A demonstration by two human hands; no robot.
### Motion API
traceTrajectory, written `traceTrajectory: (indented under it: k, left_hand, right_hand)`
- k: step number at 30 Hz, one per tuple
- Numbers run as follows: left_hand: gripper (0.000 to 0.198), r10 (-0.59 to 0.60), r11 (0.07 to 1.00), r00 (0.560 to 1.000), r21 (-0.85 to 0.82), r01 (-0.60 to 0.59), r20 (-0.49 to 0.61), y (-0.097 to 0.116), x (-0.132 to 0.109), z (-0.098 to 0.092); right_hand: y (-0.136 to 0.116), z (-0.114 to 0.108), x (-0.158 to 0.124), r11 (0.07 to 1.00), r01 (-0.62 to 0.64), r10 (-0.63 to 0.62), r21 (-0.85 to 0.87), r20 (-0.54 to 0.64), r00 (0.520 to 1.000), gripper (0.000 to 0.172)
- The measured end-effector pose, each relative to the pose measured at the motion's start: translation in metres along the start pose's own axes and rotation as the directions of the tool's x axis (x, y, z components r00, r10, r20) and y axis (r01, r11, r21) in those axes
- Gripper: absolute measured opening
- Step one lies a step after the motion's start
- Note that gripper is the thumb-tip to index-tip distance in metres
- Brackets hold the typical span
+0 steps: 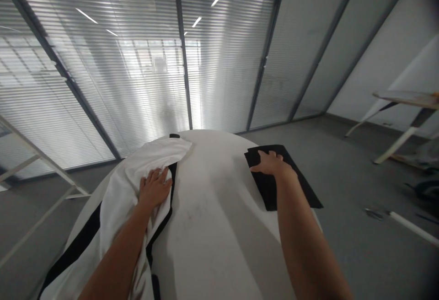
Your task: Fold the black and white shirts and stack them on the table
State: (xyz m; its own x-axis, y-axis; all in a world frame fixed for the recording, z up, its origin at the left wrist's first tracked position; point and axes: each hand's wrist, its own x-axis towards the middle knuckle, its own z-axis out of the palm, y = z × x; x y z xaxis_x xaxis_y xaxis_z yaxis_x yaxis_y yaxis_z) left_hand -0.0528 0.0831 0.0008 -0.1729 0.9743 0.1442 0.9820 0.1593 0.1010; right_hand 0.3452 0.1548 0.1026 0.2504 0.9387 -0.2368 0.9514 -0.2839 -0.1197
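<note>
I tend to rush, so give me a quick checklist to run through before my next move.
1. Left hand on the white cloth: ok, laid on top of it.
2. White cloth smooth: not ok, it is rumpled and creased.
3. Right hand on the black sheet: ok, near its far end.
4. Right hand's grip: cannot tell whether it pinches or only rests.
5. Cloth and sheet apart: ok, white table shows between them.
6. Black sheet wholly on the table: not ok, its right side reaches past the edge.
</note>
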Motion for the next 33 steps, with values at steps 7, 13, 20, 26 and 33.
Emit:
traceTrajectory:
  k: [7,13,20,26,33]
  left_hand:
    - [0.063,-0.065,0.998,0.998,-0.024,0.065,0.004,-0.006,0.006,0.007]
    - [0.064,-0.067,0.997,0.998,-0.028,0.067,0.008,-0.013,0.008,0.008]
    - [0.063,-0.099,0.995,0.995,-0.003,0.099,-0.026,-0.022,0.007,0.009]
    - [0.058,-0.087,0.996,0.991,0.002,0.088,-0.101,-0.015,0.004,0.004]
    - [0.045,0.018,0.849,0.96,-0.502,-0.162,-0.28,0.016,0.002,-0.015]
  right_hand:
    - [-0.008,0.019,0.006,0.999,-0.03,0.028,-0.022,-0.08,0.996,0.081]
    - [0.019,0.004,0.018,0.987,0.13,-0.12,0.09,-0.107,0.987,0.063]
    - [0.044,-0.005,0.03,0.939,0.256,-0.191,0.228,-0.274,0.943,0.058]
    - [0.036,-0.024,0.016,0.888,0.341,-0.224,0.308,-0.356,0.907,0.062]
    - [0.004,-0.055,-0.04,0.586,0.641,-0.42,0.495,-0.492,0.763,0.062]
